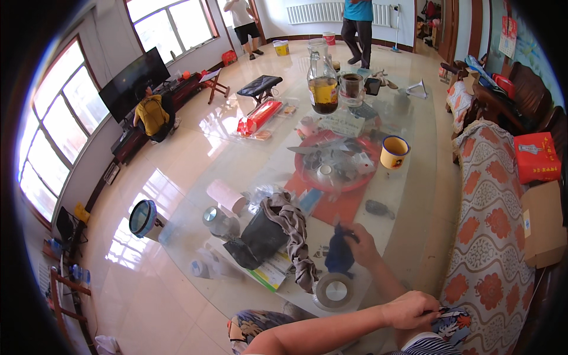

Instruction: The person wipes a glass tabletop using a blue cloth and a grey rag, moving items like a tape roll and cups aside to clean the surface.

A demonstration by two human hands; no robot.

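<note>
My right hand (366,246) is shut on the top of a dark blue cloth (339,253) at the near right part of the glass table (377,226). My left forearm crosses in front of my right arm. My left hand (412,310) has curled fingers beside the patterned fabric over my knee; whether it pinches anything is unclear. Just below the cloth lies a roll of tape (320,290). To its left, a crumpled grey-brown cloth (295,239) lies partly over a black bag (262,235). A small dark crumpled item (379,208) rests above right of my right hand.
A red plastic basin (299,171) holds a knife (310,148) and plastic wrapping. Beyond stand a yellow mug (394,152), a bottle of yellow liquid (323,88) and jars. A floral-covered sofa (483,217) is at right. One person crouches by the television; two others stand at the back.
</note>
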